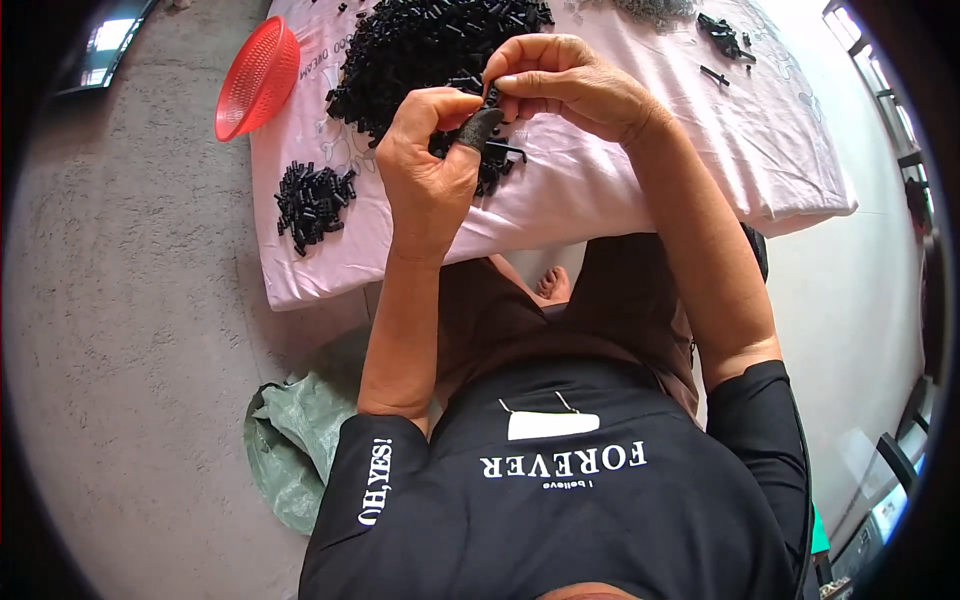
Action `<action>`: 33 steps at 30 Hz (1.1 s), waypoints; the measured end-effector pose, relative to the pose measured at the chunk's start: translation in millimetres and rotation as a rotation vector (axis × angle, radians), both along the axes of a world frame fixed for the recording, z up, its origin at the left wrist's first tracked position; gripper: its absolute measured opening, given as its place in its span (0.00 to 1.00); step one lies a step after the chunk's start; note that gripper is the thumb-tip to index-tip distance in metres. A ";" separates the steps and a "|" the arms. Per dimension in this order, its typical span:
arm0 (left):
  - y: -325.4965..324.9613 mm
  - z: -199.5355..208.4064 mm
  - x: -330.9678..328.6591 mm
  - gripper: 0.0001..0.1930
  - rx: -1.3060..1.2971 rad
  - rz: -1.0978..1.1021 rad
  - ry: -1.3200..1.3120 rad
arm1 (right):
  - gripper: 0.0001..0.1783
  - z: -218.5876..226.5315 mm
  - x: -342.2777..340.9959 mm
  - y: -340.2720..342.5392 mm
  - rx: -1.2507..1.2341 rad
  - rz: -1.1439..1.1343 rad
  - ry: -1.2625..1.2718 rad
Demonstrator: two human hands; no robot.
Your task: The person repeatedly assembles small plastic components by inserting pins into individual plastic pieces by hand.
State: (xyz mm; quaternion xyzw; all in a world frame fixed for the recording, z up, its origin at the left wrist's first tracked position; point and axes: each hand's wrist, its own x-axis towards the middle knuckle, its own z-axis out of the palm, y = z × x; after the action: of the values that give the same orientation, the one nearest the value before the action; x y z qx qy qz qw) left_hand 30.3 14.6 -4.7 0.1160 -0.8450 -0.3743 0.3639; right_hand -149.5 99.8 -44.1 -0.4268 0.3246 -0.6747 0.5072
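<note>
My left hand (435, 170) and my right hand (575, 88) meet over the near edge of a large heap of small black tube-like pieces (415, 50). Both pinch a small dark piece (488, 93) between their fingertips, though the fingers hide most of it. A black finger cover (480, 128) is on the thumb of my left hand. Just below the fingertips, a thin black stick-like piece (508, 149) pokes out beside more black pieces. To the left of my left hand, a smaller pile of short black tubes (312, 205) lies apart from the heap.
Pink cloth (600, 185) covers the table. A red perforated basket (258, 80) leans at its left edge. At the far right lie a grey pile (655, 10) and a few black pieces (722, 38). A green sack (290, 450) rests on the floor near my left side.
</note>
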 end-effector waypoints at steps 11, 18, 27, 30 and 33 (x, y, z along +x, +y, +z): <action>1.3 -8.6 1.3 0.14 -0.026 -0.011 0.087 | 0.08 -2.0 0.4 -0.5 -0.020 -0.001 -0.007; 2.9 -9.9 2.1 0.12 -0.002 0.003 0.079 | 0.08 -0.5 0.8 -0.3 -0.023 -0.003 -0.005; 4.2 8.7 -1.3 0.15 -0.124 0.004 -0.025 | 0.10 -1.9 0.6 -1.0 -0.004 0.004 0.016; 5.3 16.0 -1.7 0.17 -0.201 -0.022 -0.051 | 0.11 3.0 2.5 1.6 -0.005 0.016 0.020; 4.8 19.7 -1.3 0.19 -0.252 -0.045 -0.085 | 0.12 4.7 3.5 2.4 -0.009 0.028 0.028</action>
State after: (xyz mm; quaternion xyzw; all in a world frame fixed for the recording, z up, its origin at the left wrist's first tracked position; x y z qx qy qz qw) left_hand 29.0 19.4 15.0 0.0662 -0.9022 -0.2682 0.3312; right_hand -145.9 102.2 -39.4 -0.4430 0.3227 -0.6631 0.5099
